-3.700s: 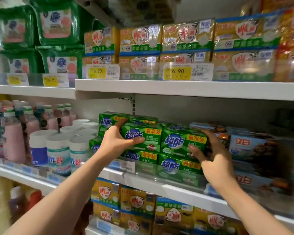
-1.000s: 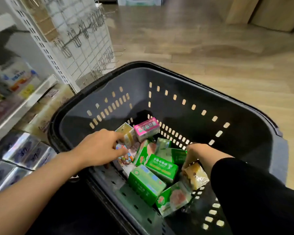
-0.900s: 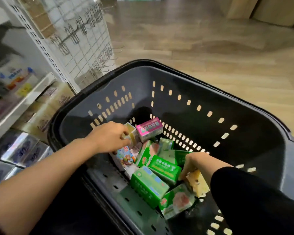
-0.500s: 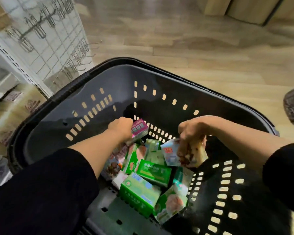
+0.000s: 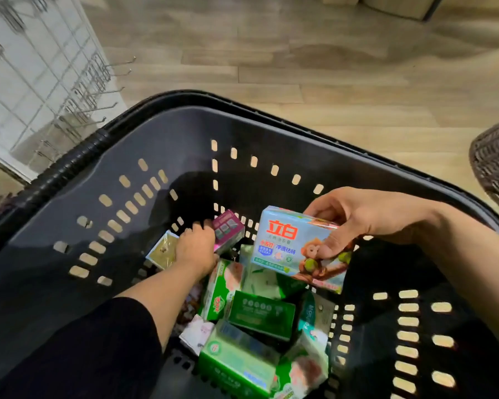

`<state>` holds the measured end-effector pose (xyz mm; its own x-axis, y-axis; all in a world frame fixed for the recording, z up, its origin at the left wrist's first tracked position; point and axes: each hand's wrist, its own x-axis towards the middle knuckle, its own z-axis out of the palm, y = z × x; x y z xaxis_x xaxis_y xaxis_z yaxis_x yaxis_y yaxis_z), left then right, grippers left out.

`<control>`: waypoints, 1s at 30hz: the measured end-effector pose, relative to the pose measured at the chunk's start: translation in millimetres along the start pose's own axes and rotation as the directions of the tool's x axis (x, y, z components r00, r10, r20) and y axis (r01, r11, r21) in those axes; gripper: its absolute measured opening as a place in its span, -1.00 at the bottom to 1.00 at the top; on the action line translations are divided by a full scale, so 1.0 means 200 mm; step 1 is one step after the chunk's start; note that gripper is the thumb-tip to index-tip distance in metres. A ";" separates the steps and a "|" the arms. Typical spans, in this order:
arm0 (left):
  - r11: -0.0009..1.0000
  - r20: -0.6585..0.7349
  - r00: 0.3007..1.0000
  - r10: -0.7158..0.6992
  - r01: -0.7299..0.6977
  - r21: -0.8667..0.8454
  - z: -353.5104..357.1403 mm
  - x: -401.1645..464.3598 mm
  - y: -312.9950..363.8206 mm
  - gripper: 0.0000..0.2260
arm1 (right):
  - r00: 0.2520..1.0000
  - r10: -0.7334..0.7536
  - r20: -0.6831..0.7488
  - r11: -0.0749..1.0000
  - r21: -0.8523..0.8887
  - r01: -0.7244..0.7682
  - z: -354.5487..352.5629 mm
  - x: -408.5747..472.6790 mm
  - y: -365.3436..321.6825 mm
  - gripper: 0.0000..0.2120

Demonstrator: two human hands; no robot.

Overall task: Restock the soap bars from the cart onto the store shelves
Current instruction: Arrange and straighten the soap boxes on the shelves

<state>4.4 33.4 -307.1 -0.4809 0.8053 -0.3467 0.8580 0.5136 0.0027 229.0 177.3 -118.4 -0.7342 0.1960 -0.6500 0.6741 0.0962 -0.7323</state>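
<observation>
- Head view, right hand [image 5: 355,223]: fingers and thumb pinch a light-blue soap pack [image 5: 294,249] with a cartoon monkey on its face, held raised above the pile and clear of the other packs, thumb on the printed face and fingers curled over the top edge.
- Head view, left hand [image 5: 196,249]: reaches deep into the cart basket [image 5: 162,145], fingers curled round a pink-purple soap box [image 5: 228,231] near the far wall; a yellowish soap pack [image 5: 163,250] lies just beside the wrist.
- Head view, remaining stock: several green soap boxes [image 5: 260,315] lie jumbled on the basket floor, tilted and overlapping, below both hands.
- Step in hand, judged: picking the next bars to carry to the shelf. Doing it well likely means closing the left fingers fully round the pink box before lifting, drawing both packs straight up so they do not snag the tilted green ones, and keeping the printed faces outward for shelving.
- Surface and room: the dark plastic basket has slotted walls and a ribbed handle at its left rim. It stands on a pale wood-plank floor [image 5: 314,82]. A white wire hook rack [image 5: 55,70] stands to the left, and a woven basket [image 5: 496,162] shows at the right edge.
</observation>
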 end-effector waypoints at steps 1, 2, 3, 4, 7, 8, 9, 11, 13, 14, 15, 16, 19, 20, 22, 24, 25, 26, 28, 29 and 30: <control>0.998 -0.005 1.000 -0.019 0.019 -0.059 -0.01 0.01 -0.01 -0.39 | 1.000 0.000 -0.007 1.000 0.007 0.000 -0.01 0.01 -0.01 -0.47; 0.992 -0.009 0.999 -0.042 0.041 -0.118 -0.02 0.02 -0.03 -0.41 | 1.000 -0.002 -0.019 1.000 0.011 0.002 -0.02 0.02 -0.02 -0.47; 0.982 -0.010 0.998 -0.068 0.065 -0.178 -0.06 0.02 -0.05 -0.43 | 0.999 -0.006 -0.038 1.000 0.008 0.006 -0.02 0.04 -0.03 -0.49; 0.968 -0.012 0.996 -0.091 0.086 -0.237 -0.10 0.01 -0.07 -0.43 | 0.998 -0.010 -0.055 1.000 0.002 0.011 -0.03 0.05 -0.04 -0.51; 0.897 -0.040 0.996 -0.086 0.060 -0.439 -0.28 -0.02 -0.16 -0.42 | 0.996 -0.002 -0.090 1.000 -0.027 -0.001 -0.04 0.10 -0.07 -0.54; 0.866 -0.051 0.996 -0.070 0.035 -0.499 -0.36 -0.05 -0.18 -0.41 | 0.995 0.003 -0.097 0.999 -0.035 -0.006 -0.04 0.12 -0.09 -0.56; 0.840 -0.067 0.996 -0.056 0.010 -0.543 -0.43 -0.08 -0.21 -0.42 | 0.995 0.005 -0.100 0.999 -0.039 -0.009 -0.04 0.13 -0.11 -0.58; 0.783 -0.148 0.987 -0.056 -0.049 -0.620 -0.57 -0.16 -0.24 -0.45 | 0.995 -0.004 -0.101 0.999 -0.042 0.000 -0.04 0.13 -0.15 -0.60; 0.765 -0.331 0.943 -0.046 -0.180 -0.619 -0.70 -0.28 -0.29 -0.46 | 0.992 -0.048 -0.115 0.998 -0.047 0.043 -0.02 0.12 -0.17 -0.55; 0.802 -0.474 0.881 -0.001 -0.283 -0.527 -0.75 -0.35 -0.32 -0.48 | 0.987 -0.088 -0.131 0.995 -0.055 0.082 -0.01 0.12 -0.18 -0.51; 0.845 -0.602 0.795 0.071 -0.369 -0.387 -0.80 -0.43 -0.36 -0.51 | 0.980 -0.134 -0.149 0.990 -0.066 0.126 0.00 0.11 -0.20 -0.46; 0.872 -0.694 0.705 0.143 -0.422 -0.249 -0.84 -0.52 -0.40 -0.54 | 0.970 -0.183 -0.159 0.982 -0.075 0.173 0.01 0.11 -0.21 -0.41; 0.894 -0.832 0.480 0.278 -0.445 0.042 -0.89 -0.80 -0.54 -0.57 | 0.937 -0.323 -0.136 0.946 -0.064 0.317 0.08 0.09 -0.30 -0.34; 0.900 -0.860 0.415 0.299 -0.422 0.109 -0.89 -0.90 -0.58 -0.61 | 0.920 -0.375 -0.115 0.927 -0.062 0.370 0.12 0.08 -0.34 -0.35; 0.919 -0.897 0.318 0.308 -0.342 0.195 -0.87 -1.08 -0.66 -0.71 | 0.875 -0.479 -0.067 0.877 -0.074 0.474 0.20 0.06 -0.44 -0.38; 0.946 -0.926 0.261 0.274 -0.249 0.209 -0.82 -1.27 -0.71 -0.70 | 0.827 -0.562 -0.024 0.826 -0.060 0.560 0.31 0.04 -0.55 -0.41; 0.960 -0.939 0.244 0.242 -0.203 0.194 -0.80 -1.37 -0.73 -0.70 | 0.803 -0.596 -0.002 0.802 -0.037 0.596 0.37 0.03 -0.61 -0.41; 0.971 -0.949 0.236 0.210 -0.162 0.175 -0.78 -1.47 -0.75 -0.72 | 0.778 -0.628 0.024 0.778 -0.008 0.628 0.44 0.02 -0.67 -0.39; 0.987 -0.959 0.238 0.155 -0.073 0.141 -0.73 -1.66 -0.80 -0.73 | 0.730 -0.679 0.078 0.733 0.037 0.679 0.60 -0.02 -0.80 -0.35; 0.992 -0.964 0.234 0.129 -0.018 0.128 -0.70 -1.76 -0.83 -0.73 | 0.708 -0.698 0.106 0.715 0.047 0.698 0.68 -0.03 -0.86 -0.34; 0.993 -0.969 0.225 0.101 0.041 0.113 -0.67 -1.86 -0.86 -0.69 | 0.692 -0.710 0.132 0.701 0.047 0.711 0.76 -0.05 -0.91 -0.33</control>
<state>11.5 -314.1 -52.6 -0.1967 0.5203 0.8311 0.8524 0.5095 -0.1172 100.0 8.7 -9.7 -0.9971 -0.0615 0.0437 -0.0532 0.1615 -0.9854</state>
